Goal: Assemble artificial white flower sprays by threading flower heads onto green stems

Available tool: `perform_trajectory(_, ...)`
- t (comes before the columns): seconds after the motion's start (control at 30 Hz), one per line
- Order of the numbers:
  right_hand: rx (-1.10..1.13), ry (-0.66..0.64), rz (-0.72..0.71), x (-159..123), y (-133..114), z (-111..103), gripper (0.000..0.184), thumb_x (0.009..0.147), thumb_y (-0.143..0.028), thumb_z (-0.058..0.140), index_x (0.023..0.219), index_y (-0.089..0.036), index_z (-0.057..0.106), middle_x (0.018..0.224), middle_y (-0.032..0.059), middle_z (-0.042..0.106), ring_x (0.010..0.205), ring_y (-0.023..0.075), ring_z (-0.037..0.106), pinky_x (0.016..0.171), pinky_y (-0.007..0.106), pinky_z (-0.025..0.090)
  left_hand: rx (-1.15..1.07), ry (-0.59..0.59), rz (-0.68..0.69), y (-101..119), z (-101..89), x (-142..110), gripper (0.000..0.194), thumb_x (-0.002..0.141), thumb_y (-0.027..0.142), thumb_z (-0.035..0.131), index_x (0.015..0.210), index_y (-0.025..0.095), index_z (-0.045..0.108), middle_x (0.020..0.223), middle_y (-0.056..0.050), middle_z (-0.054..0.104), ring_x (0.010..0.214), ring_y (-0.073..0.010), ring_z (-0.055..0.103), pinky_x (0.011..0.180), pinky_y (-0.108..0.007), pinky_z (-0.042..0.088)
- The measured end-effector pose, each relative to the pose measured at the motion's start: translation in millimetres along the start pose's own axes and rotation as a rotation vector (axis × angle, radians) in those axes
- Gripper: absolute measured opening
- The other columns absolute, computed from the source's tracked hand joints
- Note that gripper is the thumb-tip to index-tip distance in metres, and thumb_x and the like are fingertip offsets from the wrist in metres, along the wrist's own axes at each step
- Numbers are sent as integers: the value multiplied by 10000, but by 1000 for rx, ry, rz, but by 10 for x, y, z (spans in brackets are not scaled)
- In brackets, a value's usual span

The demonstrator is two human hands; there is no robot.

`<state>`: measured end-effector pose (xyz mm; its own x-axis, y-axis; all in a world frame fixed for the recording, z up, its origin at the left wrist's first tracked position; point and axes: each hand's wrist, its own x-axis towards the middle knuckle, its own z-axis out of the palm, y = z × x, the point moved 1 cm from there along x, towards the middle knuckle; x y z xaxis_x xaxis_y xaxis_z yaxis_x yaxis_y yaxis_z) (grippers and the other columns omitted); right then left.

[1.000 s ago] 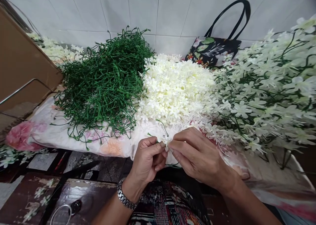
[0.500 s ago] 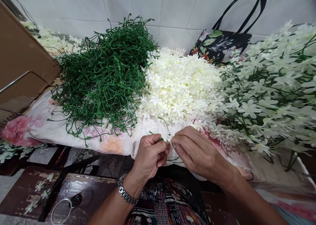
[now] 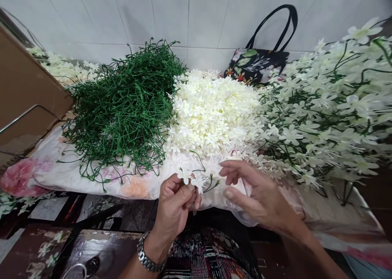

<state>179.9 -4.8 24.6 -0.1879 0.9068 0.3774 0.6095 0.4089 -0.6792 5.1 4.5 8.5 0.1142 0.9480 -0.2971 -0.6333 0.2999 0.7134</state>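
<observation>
My left hand (image 3: 176, 203) is closed in a pinch on a small green sprig with white flowers (image 3: 196, 180) on its tips. My right hand (image 3: 254, 193) hovers just right of the sprig, fingers spread and holding nothing. Behind them lie a heap of loose white flower heads (image 3: 214, 111) and a heap of bare green stems (image 3: 125, 107), both on a floral cloth (image 3: 49, 164).
Finished stems with white flowers (image 3: 333, 107) pile up on the right. A dark floral tote bag (image 3: 260, 65) leans on the tiled wall. A cardboard box (image 3: 24, 91) stands at left. A metal ring (image 3: 75, 271) lies on the dark floor.
My right hand has let go and drawn away to the right, fingers opening. The left hand has turned the sprig up, so its flowers now show.
</observation>
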Motion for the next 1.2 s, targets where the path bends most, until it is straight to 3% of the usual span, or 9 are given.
perform_trajectory(0.13,73,2,26,-67,-103,187,77,836,-147,512,863,-177,579,687,-9,609,566,87,562,521,185,468,106,-137,53,-10,-70,-114,239,547,328,811,636,167,658,558,12,536,446,-98,471,449,-246,395)
perform_trajectory(0.3,33,-17,-202,-89,-216,212,142,849,-67,462,866,-153,574,719,23,592,643,102,557,568,204,477,301,-240,147,-2,-213,-165,130,610,197,762,708,157,686,899,-83,609,804,-192,572,696,-261,459)
perform_trajectory(0.37,-15,-42,-319,-101,-253,226,176,856,-48,449,898,-145,589,783,52,614,712,118,566,619,226,497,388,-272,116,-25,-231,-163,140,633,137,723,766,168,689,862,-73,632,786,-180,576,704,-249,458)
perform_trajectory(0.43,-71,-55,-402,-114,-284,273,193,867,-47,439,900,-147,601,815,61,631,710,122,557,627,247,499,409,-267,39,-69,-236,-162,145,656,104,673,782,174,682,690,-32,623,647,-148,559,621,-233,451)
perform_trajectory(0.53,-100,-75,-462,-125,-299,355,175,879,-70,447,918,-144,600,875,69,651,672,118,535,618,269,495,356,-155,-22,-136,-257,-157,127,646,83,627,729,168,673,508,25,537,473,-98,456,482,-196,382)
perform_trajectory(0.67,-73,-71,-379,-85,-185,300,191,889,-126,480,1048,-147,583,928,79,642,760,128,571,647,250,519,336,-18,62,-124,-282,-125,92,588,53,627,592,143,647,520,16,553,504,-87,457,495,-185,371)
perform_trajectory(0.8,-294,104,-227,15,17,138,111,871,-113,504,903,-148,604,782,59,620,734,142,578,653,274,498,270,68,58,-50,-249,-54,66,607,87,609,616,146,637,522,19,575,399,-56,400,385,-170,284)
perform_trajectory(1.0,-488,-79,-224,92,68,342,196,886,-117,444,814,-136,626,733,70,579,725,176,518,658,309,441,230,6,13,-60,-121,45,45,599,98,617,615,139,609,498,20,550,408,-98,465,371,-210,383)
perform_trajectory(1.2,-424,-51,-217,53,95,406,203,873,-83,456,776,-128,629,709,61,560,710,172,508,654,301,418,171,55,-7,-74,-113,40,93,610,152,679,617,126,590,522,14,574,370,-25,334,353,-152,226)
